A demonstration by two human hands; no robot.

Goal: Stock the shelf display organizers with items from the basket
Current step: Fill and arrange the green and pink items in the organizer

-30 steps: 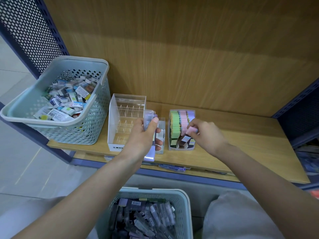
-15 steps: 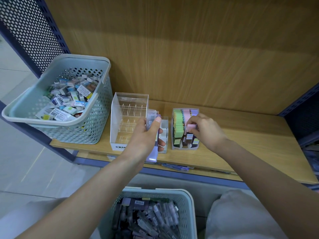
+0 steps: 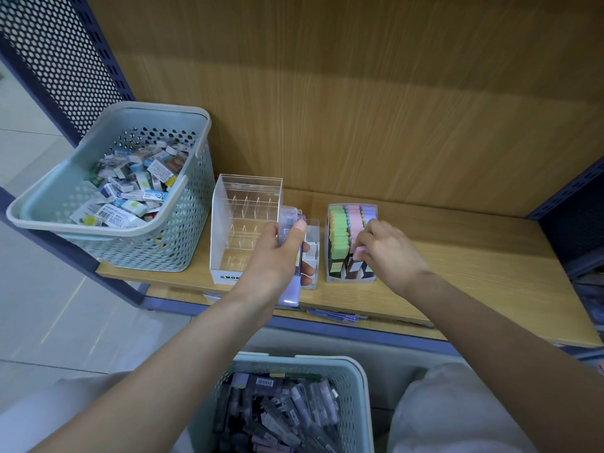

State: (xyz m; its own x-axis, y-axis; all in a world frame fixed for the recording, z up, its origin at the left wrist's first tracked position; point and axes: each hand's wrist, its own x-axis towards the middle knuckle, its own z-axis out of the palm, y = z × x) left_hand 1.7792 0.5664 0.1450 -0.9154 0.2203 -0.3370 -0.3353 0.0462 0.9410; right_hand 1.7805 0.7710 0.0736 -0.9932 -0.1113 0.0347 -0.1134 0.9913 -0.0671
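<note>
While left hand (image 3: 274, 259) is still gripping a purple pack (image 3: 290, 291), right hand (image 3: 390, 253) is still pinching a pink eraser (image 3: 360, 252) inside the eraser organizer (image 3: 351, 280), two baskets (image 3: 137, 253), three organizers (image 3: 222, 223)

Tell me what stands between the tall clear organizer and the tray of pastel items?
In the head view: a small clear bin with white items, and the left hand gripping purple packs.

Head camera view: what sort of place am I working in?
Probably a stationery shop aisle: a wooden shelf with perforated metal side panels, a clear display organizer beside a tray of pastel erasers, and a basket of small barcoded packs.
</note>
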